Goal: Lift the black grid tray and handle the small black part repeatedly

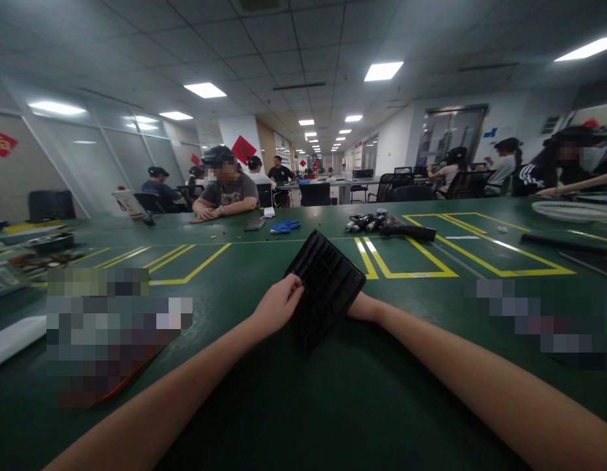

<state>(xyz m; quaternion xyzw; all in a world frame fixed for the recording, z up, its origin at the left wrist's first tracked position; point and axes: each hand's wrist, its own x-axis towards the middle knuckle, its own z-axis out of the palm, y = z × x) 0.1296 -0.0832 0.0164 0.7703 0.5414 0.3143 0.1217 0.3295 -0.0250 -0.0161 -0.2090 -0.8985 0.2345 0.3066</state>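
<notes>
You hold a black ribbed panel (328,288) in front of you, at the middle of the view, tilted with one corner pointing up and its gridded face turned partly toward you. Your left hand (281,302) is at the panel's left edge, with the fingers curled in and the fingertips drawn together against it, the thumb close beside them; the grip looks closed, with only a small part of the panel between the digits. Your right hand (363,306) reaches to the opposite side, just below the right corner; its fingers are hidden behind the panel, so how far they are open cannot be told. Most of the panel lies between your two hands, and its upper corner rises above both. The panel's lower corner hangs over the green table (264,405); whether it touches the surface is unclear. Beyond the panel lie blue gloves (285,226), slightly to the left, and a bundle of dark cables (368,221), to the right, near a long black object (409,232). Yellow tape (411,275) marks out rectangles on the tabletop. Across the table, left of the panel, a person (229,190) in a dark cap sits with both forearms on the surface.
</notes>
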